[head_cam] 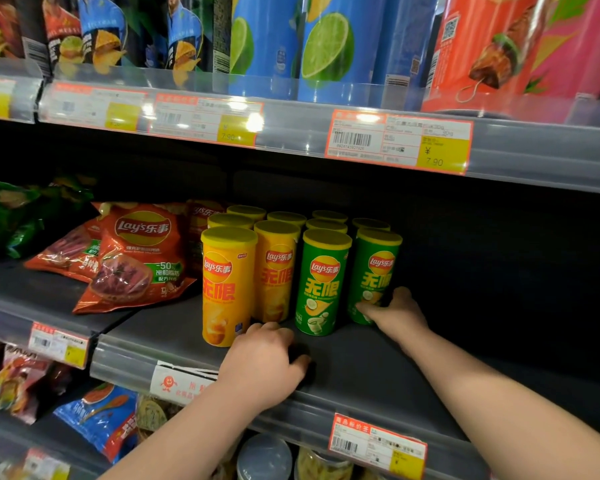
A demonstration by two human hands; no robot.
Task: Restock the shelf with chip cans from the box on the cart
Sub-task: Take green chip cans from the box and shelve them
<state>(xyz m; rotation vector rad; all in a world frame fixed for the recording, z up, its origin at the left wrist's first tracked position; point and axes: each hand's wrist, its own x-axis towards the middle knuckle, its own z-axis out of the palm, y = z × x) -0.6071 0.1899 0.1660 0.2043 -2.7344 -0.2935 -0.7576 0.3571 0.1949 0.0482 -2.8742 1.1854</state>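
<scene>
**Green cylindrical chip can with yellow lid (374,271): stands upright at the front right of the row, on the dark grey shelf board (361,362).**
My right hand (399,317) clasps its base, thumb in front. My left hand (264,362) lies curled on the board; whether it holds anything, I cannot tell. Recommend squaring the can against the neighbouring green can (321,282), label forward, before letting go.

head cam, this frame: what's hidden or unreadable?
1. Box and cart: outside the head view's edges.
2. Rear cans: head view, front row hides all but their lids.
3. Left hand fingertips: curled under, hidden by the hand's own back.
4. Rightmost green can, lower label: right hand covers it.
5. Lower price tag: print too small.
</scene>
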